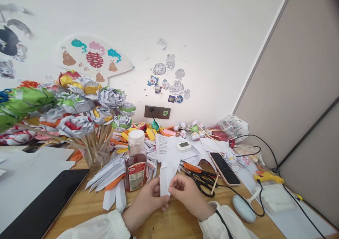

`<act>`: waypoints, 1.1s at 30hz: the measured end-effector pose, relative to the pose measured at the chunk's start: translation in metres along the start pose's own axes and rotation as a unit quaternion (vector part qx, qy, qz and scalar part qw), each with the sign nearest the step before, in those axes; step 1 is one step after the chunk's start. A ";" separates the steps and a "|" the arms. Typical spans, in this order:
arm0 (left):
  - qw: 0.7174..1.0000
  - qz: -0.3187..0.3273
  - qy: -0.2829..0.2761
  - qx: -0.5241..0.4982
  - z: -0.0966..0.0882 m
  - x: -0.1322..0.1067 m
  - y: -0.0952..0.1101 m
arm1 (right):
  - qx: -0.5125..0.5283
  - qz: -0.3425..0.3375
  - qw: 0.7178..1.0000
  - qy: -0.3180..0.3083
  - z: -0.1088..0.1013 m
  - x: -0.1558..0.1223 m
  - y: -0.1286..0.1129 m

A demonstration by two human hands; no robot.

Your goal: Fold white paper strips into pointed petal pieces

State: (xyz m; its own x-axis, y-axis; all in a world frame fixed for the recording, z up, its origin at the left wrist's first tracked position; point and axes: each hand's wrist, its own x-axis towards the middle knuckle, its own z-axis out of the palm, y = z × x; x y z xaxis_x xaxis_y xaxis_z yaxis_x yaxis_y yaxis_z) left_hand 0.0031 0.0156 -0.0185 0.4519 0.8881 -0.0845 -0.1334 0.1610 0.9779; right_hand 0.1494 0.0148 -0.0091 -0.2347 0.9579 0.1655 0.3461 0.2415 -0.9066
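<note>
A folded strip of white paper stands upright between my two hands, over the front of the wooden table. My left hand grips its lower left side, with the thumb across the bottom edge. On the other side my right hand pinches the lower right edge between thumb and fingertips. A bottle of reddish-brown liquid with a white cap stands just beyond my left hand. Black-handled scissors lie beside my right hand. Folded white paper pieces are piled left of the bottle.
Paper flowers on sticks fill a clear container at left, behind a black tablet-like slab. To the right are a phone, a small white timer-like device, a yellow glue gun, a light-blue mouse-shaped object and loose cables.
</note>
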 end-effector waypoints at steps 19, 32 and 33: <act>1.000 0.001 0.011 0.007 0.003 -0.005 0.006 | 0.094 -0.001 0.995 -0.025 0.003 -0.002 0.005; 0.999 0.005 -0.015 -0.051 0.000 0.001 -0.003 | 0.061 -0.005 0.998 -0.030 -0.007 0.002 0.006; 0.998 0.003 -0.018 -0.056 -0.001 0.000 -0.004 | 0.081 -0.002 0.996 -0.024 -0.009 0.003 0.005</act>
State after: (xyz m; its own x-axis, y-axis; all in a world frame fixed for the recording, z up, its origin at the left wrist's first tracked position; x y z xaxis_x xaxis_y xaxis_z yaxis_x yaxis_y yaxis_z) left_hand 0.0030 0.0156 -0.0224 0.4816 0.8736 -0.0699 -0.2330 0.2045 0.9507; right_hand 0.1586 0.0198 -0.0103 -0.2807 0.9473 0.1546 0.1954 0.2141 -0.9571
